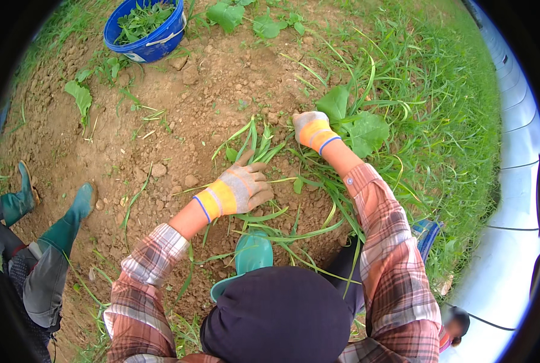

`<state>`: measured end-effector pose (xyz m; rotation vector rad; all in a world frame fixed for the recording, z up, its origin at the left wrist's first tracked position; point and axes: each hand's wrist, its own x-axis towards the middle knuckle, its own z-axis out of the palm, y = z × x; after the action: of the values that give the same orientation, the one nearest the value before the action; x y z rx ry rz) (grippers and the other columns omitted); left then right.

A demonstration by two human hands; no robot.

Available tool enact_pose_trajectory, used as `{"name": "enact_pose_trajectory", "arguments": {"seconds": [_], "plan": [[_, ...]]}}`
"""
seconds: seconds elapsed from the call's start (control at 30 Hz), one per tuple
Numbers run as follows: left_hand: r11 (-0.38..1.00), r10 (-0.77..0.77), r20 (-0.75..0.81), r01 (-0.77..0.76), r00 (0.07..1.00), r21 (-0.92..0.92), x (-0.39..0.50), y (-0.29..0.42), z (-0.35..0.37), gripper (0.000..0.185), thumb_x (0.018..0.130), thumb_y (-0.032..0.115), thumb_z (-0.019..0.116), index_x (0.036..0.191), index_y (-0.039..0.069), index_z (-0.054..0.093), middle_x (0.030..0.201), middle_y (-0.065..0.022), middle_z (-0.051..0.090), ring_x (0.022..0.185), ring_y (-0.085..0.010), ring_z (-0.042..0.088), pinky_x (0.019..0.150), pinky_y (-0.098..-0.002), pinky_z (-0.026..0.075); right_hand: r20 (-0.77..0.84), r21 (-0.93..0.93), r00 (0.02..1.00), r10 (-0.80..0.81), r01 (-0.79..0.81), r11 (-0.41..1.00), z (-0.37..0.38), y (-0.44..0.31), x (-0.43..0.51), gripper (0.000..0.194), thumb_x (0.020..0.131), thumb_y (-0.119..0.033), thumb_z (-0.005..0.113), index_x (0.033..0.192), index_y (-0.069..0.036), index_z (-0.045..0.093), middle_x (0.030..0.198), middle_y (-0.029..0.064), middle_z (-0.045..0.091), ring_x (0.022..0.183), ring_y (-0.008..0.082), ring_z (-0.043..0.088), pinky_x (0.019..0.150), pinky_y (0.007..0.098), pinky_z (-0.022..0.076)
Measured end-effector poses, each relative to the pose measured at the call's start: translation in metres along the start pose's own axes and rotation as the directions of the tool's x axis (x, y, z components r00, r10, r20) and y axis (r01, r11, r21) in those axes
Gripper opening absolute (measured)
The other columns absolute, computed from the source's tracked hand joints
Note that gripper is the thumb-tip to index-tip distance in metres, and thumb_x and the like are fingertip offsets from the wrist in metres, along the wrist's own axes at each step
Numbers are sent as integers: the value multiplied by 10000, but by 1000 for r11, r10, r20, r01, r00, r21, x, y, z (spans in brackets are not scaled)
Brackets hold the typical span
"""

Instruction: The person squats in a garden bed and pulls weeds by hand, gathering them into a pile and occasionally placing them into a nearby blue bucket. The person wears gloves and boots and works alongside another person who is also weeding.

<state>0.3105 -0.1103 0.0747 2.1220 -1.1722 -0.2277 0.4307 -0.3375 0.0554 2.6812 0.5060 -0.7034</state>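
Gloved in grey and orange, my left hand [240,188] rests low over the soil with its fingers apart, beside a tuft of long-leaved grass [261,140]. My right hand [313,129], in a matching glove, is curled at the soil near a broad-leaved plant [367,131]; its fingertips are hidden, so a hold on anything cannot be told. Long grass blades [329,190] lie across the soil between and below my forearms. A green rubber boot [253,252] shows below my left hand.
A blue plastic bucket [165,41] holding green plants stands at the upper left. A co-worker's green boots [66,222] are at the left. Dense grass [451,113] and a pale sheeted structure [515,195] border the right. Another person [453,327] shows at the lower right.
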Motion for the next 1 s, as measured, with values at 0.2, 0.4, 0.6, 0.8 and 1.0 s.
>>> {"name": "enact_pose_trajectory", "arguments": {"seconds": [0.2,0.4,0.6,0.8,1.0], "plan": [[999,-38,-41,38,998,-4,-17,1,-7,212,843,304,616,902,122,707,927,-45,685,1131,-281,556,1105,-525,285,405,270,760,-508,432,861,-52,-16,-79,209,739,-204,575,823,-54,694,827,165,689,825,336,681,703,410,547],[1000,-13,-50,12,999,-18,-15,6,-6,209,835,304,621,886,114,692,944,-45,677,1115,-290,559,1091,-507,309,-95,447,994,62,-13,894,-41,2,-31,254,761,-218,580,882,-23,688,908,246,666,896,379,658,803,450,529],[1000,-17,-4,17,1000,-11,-10,12,-5,184,822,284,606,878,131,693,939,-37,671,1131,-286,539,1094,-498,298,148,502,960,239,-281,818,-26,-52,34,324,774,-232,570,999,-39,703,1056,237,656,1010,379,641,877,424,506],[999,-49,16,49,999,-4,-13,13,-1,254,858,281,565,1026,128,679,1059,-62,658,1166,-326,522,1119,-538,258,357,754,810,466,-544,367,-13,-55,28,323,731,-225,654,965,-5,694,1068,232,665,1008,356,651,863,405,512],[997,-77,2,77,997,-27,-19,18,-5,238,856,279,564,993,119,676,1088,-63,648,1184,-326,509,1112,-533,274,483,875,790,377,-456,-164,3,-60,50,399,721,-269,696,995,20,679,1003,104,696,900,262,646,823,390,500]]}}
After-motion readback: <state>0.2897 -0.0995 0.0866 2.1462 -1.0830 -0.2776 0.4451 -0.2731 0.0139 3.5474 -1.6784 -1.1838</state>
